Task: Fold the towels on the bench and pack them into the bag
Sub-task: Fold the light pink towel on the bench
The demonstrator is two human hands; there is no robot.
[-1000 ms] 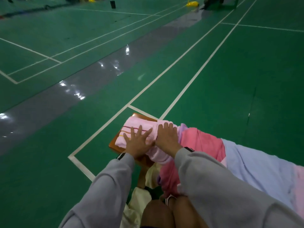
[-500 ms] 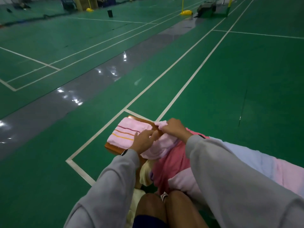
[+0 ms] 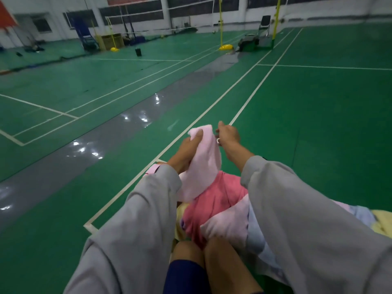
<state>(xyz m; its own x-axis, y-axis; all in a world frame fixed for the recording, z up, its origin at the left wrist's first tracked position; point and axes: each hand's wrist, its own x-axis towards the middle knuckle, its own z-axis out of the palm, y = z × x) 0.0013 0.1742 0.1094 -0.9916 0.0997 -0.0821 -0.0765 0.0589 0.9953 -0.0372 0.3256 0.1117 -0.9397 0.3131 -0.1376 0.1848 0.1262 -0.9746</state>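
Head view. Left hand (image 3: 186,151) is up in front of the body, gripping the pale pink towel (image 3: 201,166) near its top corner, with the thumb (image 3: 198,135) pressed on the near face and the fingers curled behind the cloth. The towel hangs down from that grip in a narrow drape. Its lower end lies on the rose-pink towel (image 3: 214,198) in the pile between the arms.

Right hand (image 3: 229,135) is at the same height, just right of the towel's upper edge, fingers curled with one tip pointing up. Knuckles face the camera, so I can't tell if it pinches the edge or only sits beside it. There is a small white spot at its left side, unclear what.

The pile sits near, over the lap and to the right. The rose-pink towel is in the middle, a second light pink towel (image 3: 229,225) lies nearer, and a lavender towel (image 3: 257,240) runs under the right sleeve (image 3: 297,209). Pale yellow cloth (image 3: 381,227) is at the right edge. A sliver of pink cloth (image 3: 152,169) shows by the left sleeve (image 3: 137,219). Both sleeves are grey. Bare knees (image 3: 212,257) are at the bottom centre.

The green court floor (image 3: 318,124) with white lines fills the rest, with a grey strip (image 3: 106,134) on the left. Far off are a yellow net post (image 3: 220,24) and a chair (image 3: 265,22).
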